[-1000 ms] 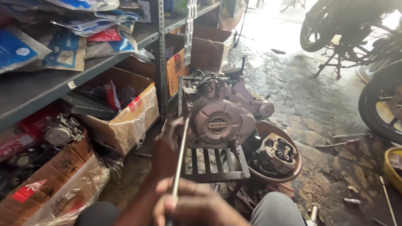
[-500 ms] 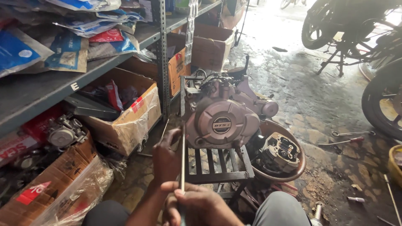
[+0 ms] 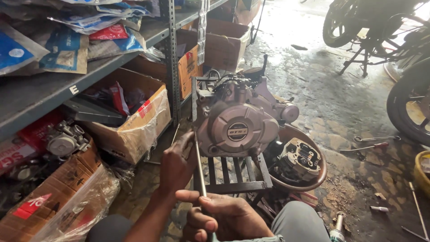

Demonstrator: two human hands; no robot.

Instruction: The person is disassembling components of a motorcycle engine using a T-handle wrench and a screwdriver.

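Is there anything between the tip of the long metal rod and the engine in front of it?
Nothing visible. The long metal rod, held by the right hand and left hand, runs straight up to the engine; its tip already meets the casing's lower left.

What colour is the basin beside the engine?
Brown basin, holding an engine part; clearest in the head view.

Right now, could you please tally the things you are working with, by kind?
Hands: 2, left hand and right hand, both gripping the rod
Long metal rod: 1
Engine: 1
Slatted metal stand: 1
Total: 5
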